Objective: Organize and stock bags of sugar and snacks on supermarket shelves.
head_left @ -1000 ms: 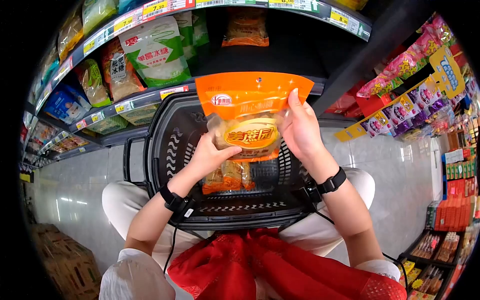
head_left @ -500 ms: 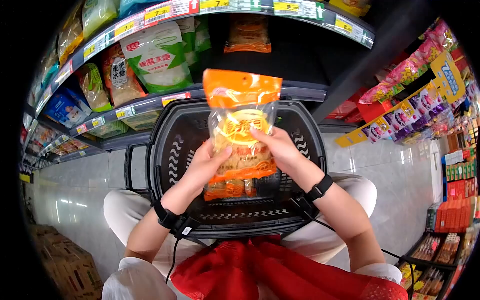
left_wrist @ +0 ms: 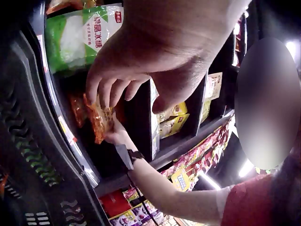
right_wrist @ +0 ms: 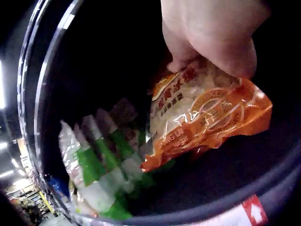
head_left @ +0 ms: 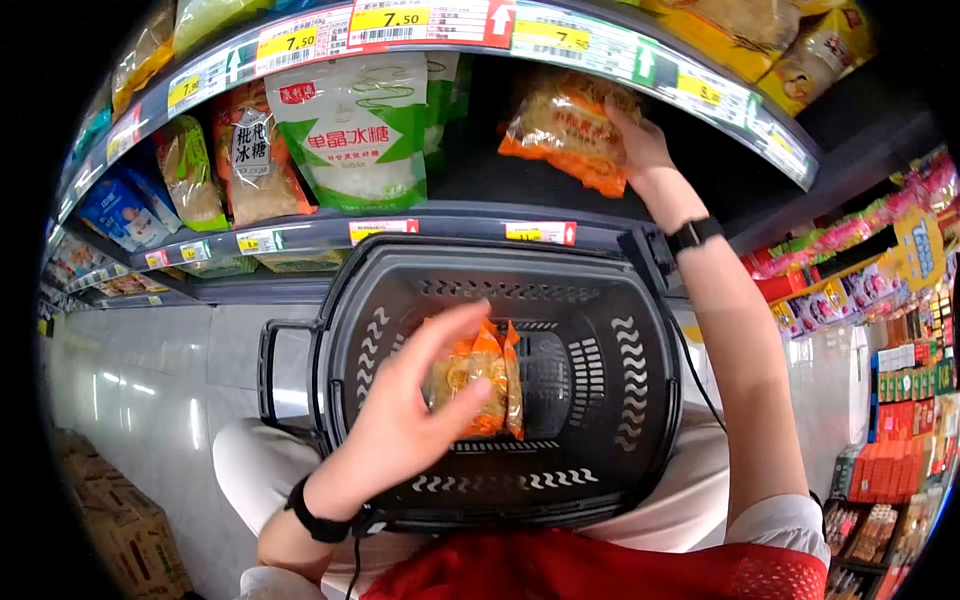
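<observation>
In the head view my right hand (head_left: 642,145) grips an orange-and-clear bag (head_left: 568,130) on the upper right part of the shelf. The right wrist view shows the thumb and a finger of that hand (right_wrist: 211,42) pinching the bag (right_wrist: 202,113), its orange end hanging lower. My left hand (head_left: 405,405) is over the basket (head_left: 625,500), fingers spread and holding nothing; it partly hides the orange bags (head_left: 487,375) on the basket's bottom. From the left wrist view, the left hand (left_wrist: 150,56) has loosely bent fingers.
Green-and-white bags (head_left: 350,135) stand on the shelf left of the right hand, beside other packets (head_left: 255,155). A price-tag rail (head_left: 560,40) runs above that level. Hanging candy packs (head_left: 820,305) are at the right, brown cartons (head_left: 125,520) at the lower left.
The bag held before in both hands is no longer between them. My right hand has moved up to the shelf and grips a bag there; my left hand has let go. The view has shifted toward the shelf.
</observation>
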Tool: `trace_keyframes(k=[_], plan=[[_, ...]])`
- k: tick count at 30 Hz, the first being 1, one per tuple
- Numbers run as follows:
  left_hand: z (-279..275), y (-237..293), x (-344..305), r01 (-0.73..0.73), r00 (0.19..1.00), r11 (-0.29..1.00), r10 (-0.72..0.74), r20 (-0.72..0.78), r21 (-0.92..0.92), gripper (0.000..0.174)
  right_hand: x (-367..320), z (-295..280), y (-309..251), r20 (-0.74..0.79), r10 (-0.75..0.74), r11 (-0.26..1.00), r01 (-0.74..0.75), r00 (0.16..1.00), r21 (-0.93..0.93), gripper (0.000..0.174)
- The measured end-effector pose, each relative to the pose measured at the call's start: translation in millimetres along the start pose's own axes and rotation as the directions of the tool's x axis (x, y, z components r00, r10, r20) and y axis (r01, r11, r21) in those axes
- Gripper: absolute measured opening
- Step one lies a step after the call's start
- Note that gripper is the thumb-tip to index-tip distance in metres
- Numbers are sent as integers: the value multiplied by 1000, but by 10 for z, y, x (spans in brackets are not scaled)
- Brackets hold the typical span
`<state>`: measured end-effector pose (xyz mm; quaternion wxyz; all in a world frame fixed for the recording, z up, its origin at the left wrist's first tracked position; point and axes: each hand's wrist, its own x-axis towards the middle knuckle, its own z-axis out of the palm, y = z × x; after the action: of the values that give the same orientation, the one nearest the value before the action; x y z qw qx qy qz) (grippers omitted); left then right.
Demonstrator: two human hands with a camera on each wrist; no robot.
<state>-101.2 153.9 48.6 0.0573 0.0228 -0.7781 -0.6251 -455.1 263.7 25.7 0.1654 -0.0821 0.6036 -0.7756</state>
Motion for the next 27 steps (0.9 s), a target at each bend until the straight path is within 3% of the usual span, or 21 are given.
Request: trace_keyframes(k=[2, 3, 4, 6, 7, 10, 12, 15, 17, 18, 19, 20, 21, 22, 24, 25, 27], plan=[[-10, 63, -26, -18, 999, 994, 15, 34, 107, 50, 370, 41, 81, 131, -175, 974, 191, 976, -121, 40], [-26, 71, -14, -35, 999, 989, 29, 39, 144, 51, 484, 14, 145, 201, -140, 957, 184, 970, -225, 43], [-35, 72, -12, -44, 998, 987, 36, 51, 153, 52, 580, 12, 219, 194, -141, 958, 183, 971, -221, 43], [-72, 31, 21, 12, 998, 988, -21, 62, 154, 52, 844, -1, 473, -42, 8, 932, -23, 999, -361, 43], [-86, 17, 28, 15, 997, 988, -26, 70, 152, 52, 955, -70, 563, 16, -80, 942, 81, 997, -327, 43], [-112, 7, 37, -22, 999, 986, 15, 45, 163, 49, 817, -30, 419, 86, -18, 927, 48, 996, -372, 43], [-127, 41, 29, -21, 995, 983, 3, 97, 180, 49, 756, 8, 411, 74, -5, 940, 30, 997, -339, 43], [-94, 38, 23, -3, 995, 983, -15, 97, 182, 50, 952, -71, 508, 30, -109, 878, 110, 994, -466, 43], [-72, 21, 23, 13, 995, 985, -29, 91, 170, 50, 1281, -270, 680, 115, -375, 559, 324, 920, -764, 45], [-54, 10, 20, 10, 996, 985, -24, 83, 172, 49, 1133, -177, 567, 113, -380, 559, 325, 918, -763, 45], [-48, 4, 14, 8, 997, 985, -21, 75, 173, 49, 979, -80, 468, 17, -594, 405, 318, 804, -858, 49], [-44, 10, 8, 4, 997, 985, -17, 73, 172, 49, 833, 1, 397, -32, -779, 248, 261, 627, -933, 53], [-45, 21, 2, 1, 997, 985, -14, 76, 173, 48, 763, -1, 435, 69, -782, 68, 196, 620, -978, 61], [-39, 28, -1, -4, 997, 985, -9, 77, 171, 48, 660, 62, 427, 76, -784, 63, 200, 616, -978, 61], [-34, 47, -10, -13, 997, 986, 0, 80, 167, 48, 501, 233, 461, 461, -655, -337, 314, 598, -887, 69], [-25, 53, -13, -16, 996, 986, 1, 90, 167, 47, 457, 326, 482, 462, -655, -341, 311, 598, -887, 69], [-4, 48, -15, -18, 996, 986, 4, 88, 164, 47, 434, 487, 543, 487, -434, -379, 336, 758, -862, 69]])
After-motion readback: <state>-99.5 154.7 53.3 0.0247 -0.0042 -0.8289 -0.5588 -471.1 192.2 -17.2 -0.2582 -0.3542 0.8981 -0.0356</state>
